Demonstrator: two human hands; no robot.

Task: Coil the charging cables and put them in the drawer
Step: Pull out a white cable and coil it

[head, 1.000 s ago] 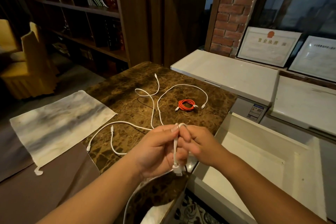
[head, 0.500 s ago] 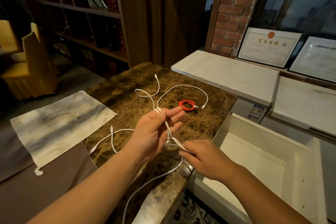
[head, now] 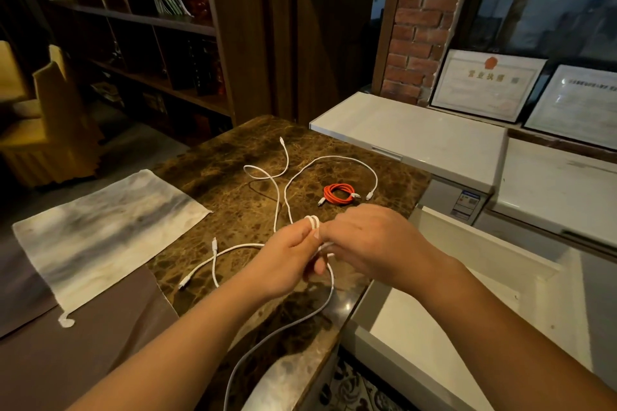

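Observation:
My left hand [head: 283,260] holds two or three loops of a white charging cable [head: 312,222] wound over its fingers. My right hand [head: 370,240] pinches the same cable right beside those loops. The cable's loose tail [head: 287,327] hangs down over the table's near edge. Two more white cables lie uncoiled on the brown marble table [head: 217,177]: one [head: 334,160] curving at the back, one [head: 213,260] left of my hands. A coiled orange cable [head: 339,193] rests beyond my hands. The white open drawer [head: 434,344] stands at my right, below the table's edge.
A grey-white cloth [head: 100,233] lies on the table's left part. White chest cabinets [head: 417,133] stand behind the drawer, with framed certificates [head: 487,87] against the brick wall. Dark wooden shelves [head: 133,43] fill the back left.
My right hand rose from below and met the left hand, adding another loop of white cable around the left fingers. The cable's tail now hangs shorter in front of the table.

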